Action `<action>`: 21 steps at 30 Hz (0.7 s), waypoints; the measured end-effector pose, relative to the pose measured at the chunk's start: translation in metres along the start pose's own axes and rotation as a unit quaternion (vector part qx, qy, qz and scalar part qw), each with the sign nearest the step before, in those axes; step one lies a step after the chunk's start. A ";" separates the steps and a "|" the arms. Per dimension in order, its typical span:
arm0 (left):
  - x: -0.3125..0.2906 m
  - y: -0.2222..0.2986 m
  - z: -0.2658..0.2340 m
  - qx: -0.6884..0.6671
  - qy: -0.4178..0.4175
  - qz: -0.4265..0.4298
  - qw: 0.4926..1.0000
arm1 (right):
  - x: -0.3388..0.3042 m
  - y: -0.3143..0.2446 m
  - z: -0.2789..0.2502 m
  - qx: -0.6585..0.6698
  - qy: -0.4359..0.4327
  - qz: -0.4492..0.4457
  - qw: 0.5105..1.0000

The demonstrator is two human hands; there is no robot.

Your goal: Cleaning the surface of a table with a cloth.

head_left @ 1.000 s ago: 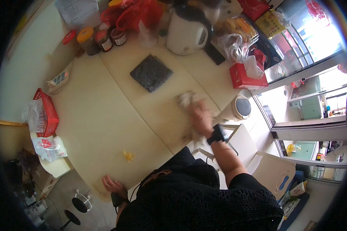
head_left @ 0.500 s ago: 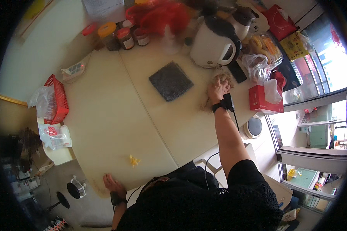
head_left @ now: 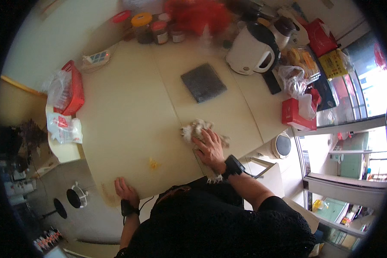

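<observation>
My right hand (head_left: 211, 150) presses down on a crumpled beige-and-white cloth (head_left: 195, 130) near the front edge of the pale table (head_left: 120, 112). Its fingers are bent over the bunched fabric, and a frayed end hangs by the table's edge below the wrist. On the table's near left corner, my left hand (head_left: 127, 191) rests palm down with the fingers stretched out, holding nothing. Between the hands, closer to the left, lies a small heap of yellow scraps (head_left: 154, 163). A dark grey square mat (head_left: 204, 83) lies flat beyond the cloth.
A white kettle (head_left: 253, 49), a dark phone (head_left: 271, 82) and a red tissue box (head_left: 297, 112) stand or lie at the right. Lidded jars (head_left: 142, 28) line the back. A red basket (head_left: 75, 90) and a plastic bag (head_left: 65, 128) sit at the left edge.
My right hand has dragged the cloth from beside the kettle leftward and toward me. My left hand stays at the near corner. The whole view has shifted slightly.
</observation>
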State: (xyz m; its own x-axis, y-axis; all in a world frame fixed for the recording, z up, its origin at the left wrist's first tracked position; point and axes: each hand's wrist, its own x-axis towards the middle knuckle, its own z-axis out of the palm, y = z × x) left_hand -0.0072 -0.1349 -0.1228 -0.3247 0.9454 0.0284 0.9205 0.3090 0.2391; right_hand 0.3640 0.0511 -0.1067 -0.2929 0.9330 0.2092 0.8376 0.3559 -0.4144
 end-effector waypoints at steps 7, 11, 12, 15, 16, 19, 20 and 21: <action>-0.003 -0.008 0.004 0.014 0.014 0.011 1.000 | 0.154 0.083 0.031 0.133 -0.006 -0.032 0.991; -0.001 0.003 -0.004 0.005 0.005 -0.021 1.000 | 0.202 0.098 0.023 -0.128 0.047 0.033 0.990; 0.001 0.006 -0.004 -0.009 0.001 -0.022 1.000 | 0.206 0.095 0.032 -0.126 0.044 0.025 0.991; 0.000 0.003 -0.001 -0.018 -0.001 -0.023 1.000 | 0.200 0.057 0.064 -0.126 0.018 0.137 0.982; 0.004 0.004 0.001 -0.018 0.002 -0.006 1.000 | 0.199 0.055 0.083 -0.176 0.043 0.057 0.982; -0.001 0.001 -0.006 -0.012 -0.002 -0.011 1.000 | 0.171 -0.035 0.101 -0.111 0.038 -0.085 0.990; -0.006 -0.004 -0.005 -0.013 -0.004 -0.016 1.000 | 0.161 -0.069 0.091 -0.076 -0.007 -0.138 0.987; -0.005 -0.006 -0.001 -0.013 0.006 -0.010 1.000 | 0.152 -0.082 0.094 -0.018 -0.005 -0.198 0.980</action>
State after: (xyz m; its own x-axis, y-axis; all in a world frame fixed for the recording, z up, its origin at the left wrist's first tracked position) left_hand -0.0116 -0.1414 -0.1229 -0.3453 0.9379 0.0341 0.9081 0.3247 0.2644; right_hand 0.2073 0.1686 -0.1240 -0.6020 0.7230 0.3390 0.6731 0.6879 -0.2717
